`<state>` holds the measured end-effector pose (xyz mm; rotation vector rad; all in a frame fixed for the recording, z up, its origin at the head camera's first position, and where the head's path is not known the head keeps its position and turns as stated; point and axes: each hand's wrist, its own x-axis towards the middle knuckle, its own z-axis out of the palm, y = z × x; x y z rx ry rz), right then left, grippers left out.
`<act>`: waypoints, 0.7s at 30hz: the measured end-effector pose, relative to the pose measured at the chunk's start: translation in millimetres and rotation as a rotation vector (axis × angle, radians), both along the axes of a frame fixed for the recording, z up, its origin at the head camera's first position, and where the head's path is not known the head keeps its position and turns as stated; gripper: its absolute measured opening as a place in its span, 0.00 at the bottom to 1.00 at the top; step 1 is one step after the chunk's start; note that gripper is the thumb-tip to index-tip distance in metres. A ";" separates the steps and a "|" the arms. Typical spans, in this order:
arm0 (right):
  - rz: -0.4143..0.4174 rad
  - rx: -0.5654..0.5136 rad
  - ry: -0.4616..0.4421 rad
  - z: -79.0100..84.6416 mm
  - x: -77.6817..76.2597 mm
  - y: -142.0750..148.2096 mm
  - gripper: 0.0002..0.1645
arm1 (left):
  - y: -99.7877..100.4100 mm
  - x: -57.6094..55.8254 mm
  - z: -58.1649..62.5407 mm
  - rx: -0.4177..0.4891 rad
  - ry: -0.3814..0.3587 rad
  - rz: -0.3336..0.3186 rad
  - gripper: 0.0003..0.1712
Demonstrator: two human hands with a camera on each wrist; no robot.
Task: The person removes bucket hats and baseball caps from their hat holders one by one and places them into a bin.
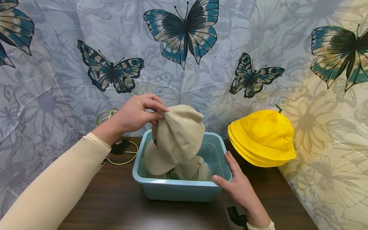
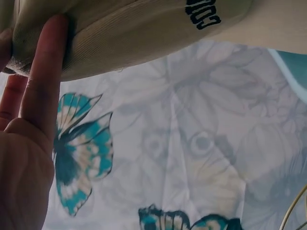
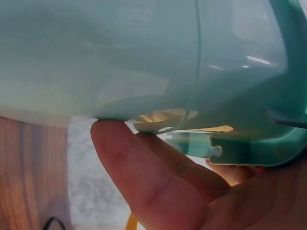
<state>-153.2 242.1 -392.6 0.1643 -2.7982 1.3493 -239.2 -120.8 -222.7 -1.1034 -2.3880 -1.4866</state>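
Observation:
My left hand pinches a beige baseball cap by its crown, between thumb and fingers. That cap hangs tilted over a light blue plastic basin, its brim down toward the left. Dark lettering on it shows partly in the left wrist view. Below, inside the basin, sits another beige cap, partly hidden by the held one. With thumb and fingers, my right hand holds the basin's near right corner; the right wrist view shows fingers against its wall.
Stacked yellow bucket hats, topped by a green stem, stand right of the basin. A gold wire stand is at the left, partly behind my left arm. Behind the dark wooden table hangs a butterfly-patterned cloth.

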 end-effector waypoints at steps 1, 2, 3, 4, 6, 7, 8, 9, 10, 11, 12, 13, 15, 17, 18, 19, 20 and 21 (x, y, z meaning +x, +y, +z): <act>0.000 0.000 -0.001 0.0 0.0 0.1 0.59 | 3.5 -1.5 -2.5 -0.013 -0.004 -0.006 0.12; 0.000 -0.002 -0.003 -0.1 0.1 0.2 0.59 | 7.2 -2.5 -4.7 -0.026 -0.006 -0.013 0.12; 0.000 -0.004 -0.004 -0.1 0.1 0.3 0.59 | 11.1 -3.9 -7.1 -0.039 -0.005 -0.019 0.12; 0.000 -0.005 -0.004 -0.1 0.1 0.3 0.59 | 14.9 -5.6 -9.4 -0.059 0.002 -0.018 0.12; 0.000 -0.007 -0.004 0.0 0.2 0.3 0.59 | 22.1 -8.7 -13.7 -0.101 0.016 -0.020 0.12; 0.000 -0.007 -0.004 0.0 0.2 0.3 0.59 | 25.5 -10.0 -15.6 -0.122 0.020 -0.021 0.12; -0.001 -0.008 -0.005 0.1 0.2 0.2 0.59 | 28.7 -11.2 -17.6 -0.140 0.022 -0.024 0.12; -0.001 -0.008 -0.004 0.2 0.1 0.1 0.59 | 31.8 -12.6 -19.7 -0.159 0.026 -0.023 0.13; -0.001 -0.008 -0.004 0.0 0.0 0.0 0.59 | 34.6 -13.6 -21.8 -0.172 0.022 -0.026 0.13; 0.000 -0.009 -0.004 -0.2 0.1 -0.2 0.59 | 37.3 -14.1 -24.0 -0.183 0.012 -0.031 0.13; 0.000 -0.010 -0.004 -0.3 0.2 -0.3 0.59 | 40.0 -14.5 -26.3 -0.192 0.001 -0.034 0.13; 0.002 -0.010 -0.002 -0.7 0.4 -0.3 0.59 | 42.5 -15.0 -28.9 -0.197 -0.013 -0.038 0.13; 0.007 -0.009 0.005 -1.3 0.8 -0.3 0.59 | 47.4 -15.3 -33.7 -0.210 -0.038 -0.046 0.13; 0.011 -0.010 0.012 -1.4 1.1 -0.1 0.58 | 52.7 -16.1 -38.4 -0.221 -0.055 -0.057 0.13; 0.013 -0.009 0.018 -1.4 1.1 0.1 0.58 | 55.3 -16.7 -40.8 -0.231 -0.054 -0.063 0.12; 0.015 -0.009 0.022 -1.4 1.1 0.3 0.58 | 58.0 -17.1 -43.1 -0.240 -0.054 -0.070 0.12; 0.014 -0.009 0.023 -1.3 1.1 0.5 0.58 | 60.6 -17.4 -45.2 -0.251 -0.050 -0.078 0.12; 0.014 -0.010 0.024 -1.1 1.0 0.8 0.58 | 63.2 -18.0 -47.3 -0.257 -0.048 -0.088 0.12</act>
